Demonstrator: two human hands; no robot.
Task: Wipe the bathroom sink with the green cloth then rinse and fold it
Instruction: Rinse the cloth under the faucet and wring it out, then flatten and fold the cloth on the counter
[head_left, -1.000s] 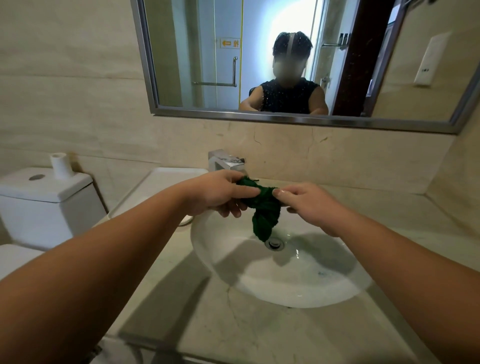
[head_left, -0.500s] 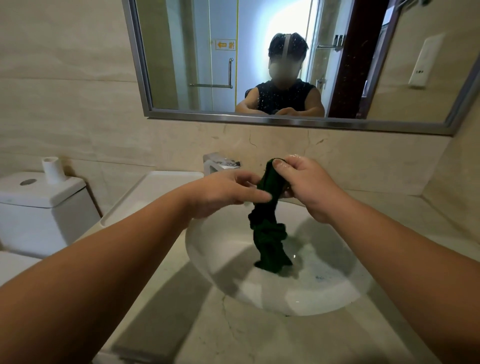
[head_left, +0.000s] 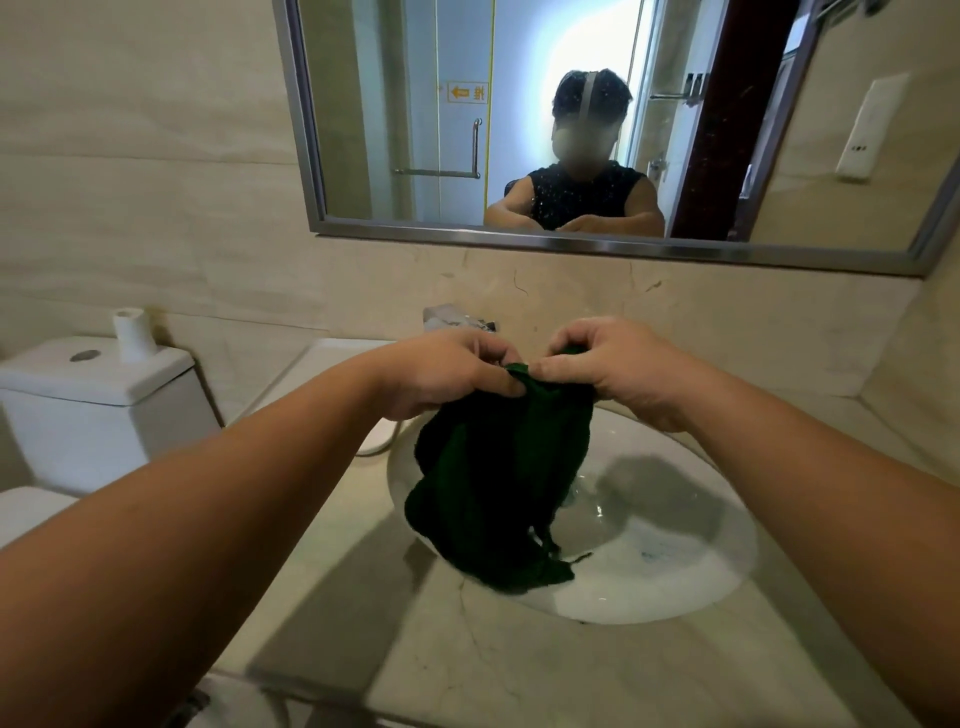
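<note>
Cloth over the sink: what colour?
Dark green cloth, plain with no pattern, seen in the head view.

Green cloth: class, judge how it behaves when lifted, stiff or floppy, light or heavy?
Probably floppy: the green cloth hangs in loose folds from the left hand and right hand. Possibly heavy for its size: it looks wet, above a wet sink.

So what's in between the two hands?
The bunched top edge of the green cloth, seen in the head view. The left hand and right hand each pinch it, and the rest hangs down over the sink.
</note>
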